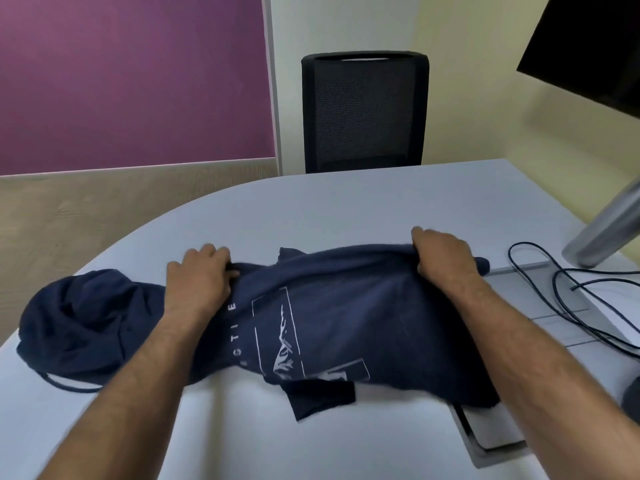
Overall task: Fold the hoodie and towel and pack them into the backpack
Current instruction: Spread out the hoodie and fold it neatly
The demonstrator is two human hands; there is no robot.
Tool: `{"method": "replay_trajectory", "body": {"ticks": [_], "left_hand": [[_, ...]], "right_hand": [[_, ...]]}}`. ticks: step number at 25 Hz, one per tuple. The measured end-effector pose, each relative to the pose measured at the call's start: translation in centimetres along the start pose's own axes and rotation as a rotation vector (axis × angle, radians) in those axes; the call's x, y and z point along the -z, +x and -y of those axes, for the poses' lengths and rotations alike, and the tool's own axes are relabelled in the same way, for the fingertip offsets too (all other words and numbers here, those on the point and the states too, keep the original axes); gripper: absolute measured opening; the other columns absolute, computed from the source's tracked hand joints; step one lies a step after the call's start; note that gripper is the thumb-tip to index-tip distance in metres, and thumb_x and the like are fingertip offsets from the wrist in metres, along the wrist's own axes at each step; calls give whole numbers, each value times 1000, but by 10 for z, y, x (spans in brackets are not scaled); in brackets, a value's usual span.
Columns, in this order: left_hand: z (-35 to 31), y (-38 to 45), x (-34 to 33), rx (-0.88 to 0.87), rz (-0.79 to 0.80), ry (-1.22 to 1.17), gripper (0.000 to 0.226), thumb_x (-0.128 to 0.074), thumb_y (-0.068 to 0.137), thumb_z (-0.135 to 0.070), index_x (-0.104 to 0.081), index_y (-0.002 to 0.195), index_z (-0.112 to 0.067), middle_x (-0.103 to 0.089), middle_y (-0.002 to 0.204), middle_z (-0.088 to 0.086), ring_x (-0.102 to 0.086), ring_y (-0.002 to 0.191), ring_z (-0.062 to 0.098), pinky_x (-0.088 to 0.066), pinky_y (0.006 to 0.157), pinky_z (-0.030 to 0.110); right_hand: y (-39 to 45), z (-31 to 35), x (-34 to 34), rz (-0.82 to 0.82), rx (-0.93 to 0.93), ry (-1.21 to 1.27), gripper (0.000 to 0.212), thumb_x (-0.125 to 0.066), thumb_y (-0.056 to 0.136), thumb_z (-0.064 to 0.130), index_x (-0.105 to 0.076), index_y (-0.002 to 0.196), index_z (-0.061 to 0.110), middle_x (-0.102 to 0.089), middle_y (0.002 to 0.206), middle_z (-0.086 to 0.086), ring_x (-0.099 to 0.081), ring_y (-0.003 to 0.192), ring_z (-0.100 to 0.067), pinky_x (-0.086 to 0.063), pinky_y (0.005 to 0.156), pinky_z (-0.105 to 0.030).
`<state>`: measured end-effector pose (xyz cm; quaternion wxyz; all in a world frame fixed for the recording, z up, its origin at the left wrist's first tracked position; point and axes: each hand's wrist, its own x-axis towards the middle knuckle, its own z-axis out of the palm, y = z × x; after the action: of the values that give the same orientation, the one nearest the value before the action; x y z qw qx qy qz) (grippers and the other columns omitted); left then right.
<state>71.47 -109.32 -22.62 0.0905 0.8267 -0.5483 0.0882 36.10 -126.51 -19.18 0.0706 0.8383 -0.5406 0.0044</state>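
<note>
Both hands grip the navy hoodie (332, 317) along its far edge. Left hand (201, 275) sits at about 9 o'clock of the garment's body, fingers curled into a bunch of cloth near the shoulder. Right hand (446, 258) sits at about 2 o'clock, fingers curled under and thumb over the far edge, pinching a fold. Forearms reach in from 6 o'clock, one on each side of the printed panel.

Hoodie lies across the middle of the pale grey table (346, 202), lengthwise 9 to 3 o'clock. Hood (79, 320) is slumped at 9 o'clock, drawstring (65, 384) trailing onto the table just below it. White box graphic and letters face up, centre. One dark flap pokes out at the near edge, 6 o'clock.

At 3 o'clock: black cables (561, 296) looping over a recessed grey panel (540, 306); a silver monitor stand (606, 233) and dark screen (588, 46) above. At 12 o'clock, beyond the table: black mesh chair (363, 112). Purple partition (131, 74) at 10 o'clock.
</note>
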Motion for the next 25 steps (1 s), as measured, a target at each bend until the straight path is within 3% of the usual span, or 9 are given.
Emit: {"method": "replay_trajectory", "body": {"ticks": [5, 8, 10, 12, 16, 18, 21, 23, 25], "left_hand": [[-4, 4, 89, 108, -486, -77, 19, -61, 95, -27, -52, 94, -10, -54, 93, 15, -49, 83, 37, -35, 69, 49], [6, -21, 126, 0, -628, -203, 15, -61, 94, -22, -53, 97, -10, -56, 102, 14, -50, 91, 37, -35, 79, 50], [24, -50, 121, -240, -523, -246, 14, -56, 90, -23, -55, 91, -9, -59, 98, 13, -53, 84, 38, -38, 77, 49], [37, -103, 99, -498, -286, -171, 11, -55, 81, -24, -52, 83, -14, -54, 85, 9, -52, 74, 37, -40, 68, 44], [42, -223, 31, -805, 122, -72, 29, -67, 64, -38, -39, 65, -29, -45, 69, -10, -49, 62, 16, -30, 58, 27], [38, -248, 15, -722, 226, -120, 50, -64, 77, -63, -31, 59, -31, -37, 60, -17, -44, 55, 7, -25, 53, 19], [20, -240, 23, -515, 181, -191, 42, -49, 81, -77, -46, 75, -35, -46, 77, -20, -46, 68, 9, -40, 59, 28], [-2, -230, 31, -282, 318, -280, 64, -61, 72, -75, -50, 119, -33, -46, 111, -22, -51, 97, 12, -47, 82, 36], [-21, -225, 28, 18, 509, -423, 92, -71, 70, -66, -28, 144, -33, -48, 119, -21, -53, 108, 14, -43, 96, 37]], "right_hand": [[-27, -26, 78, -464, -127, 162, 28, -61, 74, -1, -47, 94, 11, -57, 86, -10, -57, 74, -35, -40, 56, -37], [-71, -30, 94, -664, -143, 268, 33, -63, 61, -6, -51, 86, 11, -56, 77, -8, -53, 72, -35, -39, 57, -38], [-109, -33, 75, -648, -100, 250, 38, -64, 52, -9, -50, 80, 12, -52, 69, -6, -49, 67, -33, -35, 59, -39], [-161, -33, 43, -484, -25, 187, 43, -69, 43, -8, -49, 74, 14, -50, 64, -3, -48, 60, -32, -35, 56, -39], [-268, -36, -42, 45, 160, 50, 43, -76, 45, 37, -39, 66, 27, -52, 58, 7, -51, 54, -22, -33, 58, -35], [-295, -41, -62, 63, 151, 136, 39, -67, 64, 59, -43, 61, 29, -50, 55, 13, -47, 56, -14, -33, 62, -34], [-286, -43, -58, -49, 86, 98, 35, -53, 81, 50, -63, 63, 22, -61, 67, 4, -55, 69, -22, -47, 67, -41], [-271, -39, -49, 15, 62, 66, 41, -65, 75, 41, -68, 108, 18, -65, 109, -3, -58, 105, -27, -49, 93, -47], [-261, -34, -43, 239, 27, 57, 72, -71, 74, 38, -45, 139, 23, -54, 132, 2, -48, 125, -23, -28, 115, -44]]}}
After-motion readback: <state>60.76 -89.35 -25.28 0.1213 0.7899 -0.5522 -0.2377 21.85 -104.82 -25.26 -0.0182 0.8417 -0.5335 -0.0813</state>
